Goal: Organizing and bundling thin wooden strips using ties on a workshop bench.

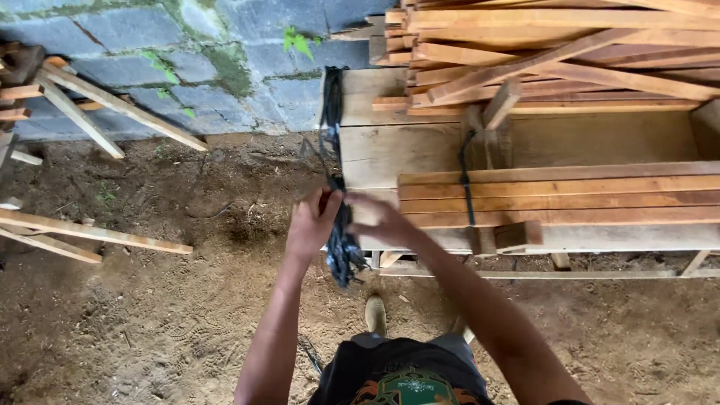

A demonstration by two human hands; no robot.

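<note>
Head camera looks straight down at a dirt floor [150, 322] and a rough wooden tabletop [420, 150] stacked with boards. Both hands meet just left of center in the frame, at the near left corner of that tabletop, on a bundle of black straps [339, 240]. The straps run from the far edge of the tabletop, across its left end, and hang off the near edge in a frayed clump (looks like strips of rubber or plastic, hard to tell which).

The left hand [311, 223] is closed around the straps, grip pressed together on them right where they drop off the edge. The right hand [379, 217] is just beside it with fingers [360, 201] stretched toward the same bundle; they touch it, but I cannot tell whether that grip is actually pinching a strand or just resting on it.

To the right, a neat bundle of planks [562, 199] lies on the tabletop, tied with a thin black band [466, 184]. A messier pile of sticks [555, 52] fills the upper right. Loose slats [82, 105] lean against a mossy stone wall [187, 52] in the upper left.
</note>
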